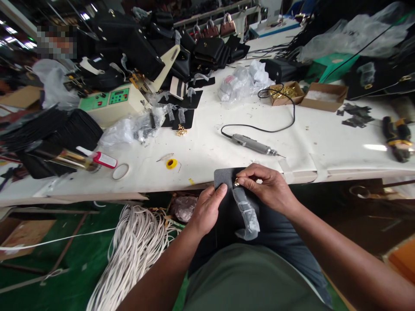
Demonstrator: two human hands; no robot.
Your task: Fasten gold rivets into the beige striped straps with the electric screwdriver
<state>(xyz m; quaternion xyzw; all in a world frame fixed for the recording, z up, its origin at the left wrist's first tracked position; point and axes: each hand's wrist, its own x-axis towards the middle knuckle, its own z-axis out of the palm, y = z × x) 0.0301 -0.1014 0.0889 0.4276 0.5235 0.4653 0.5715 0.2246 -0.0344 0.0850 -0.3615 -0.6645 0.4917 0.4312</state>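
My left hand (209, 207) grips a black leather panel (222, 176) by its left side, thumb on top, just off the table's front edge. Thumb and fingertips of my right hand (267, 185) pinch a small gold metal fitting (236, 183) against the panel's upper part. Below the fitting hangs a strip wrapped in clear plastic (248, 214). On the table beyond my hands lies a grey electric screwdriver (253, 144), its bit pointing right. A yellow tape roll (171, 163) is to the left of the panel.
On the white table (201, 147) are a red-labelled glue bottle (105, 160), a green-panelled machine (113, 101), boxes of gold hardware (287, 94) and white pieces (324, 97), and pliers (398, 137). Black bags (209, 49) are piled behind. White cords (129, 255) hang below left.
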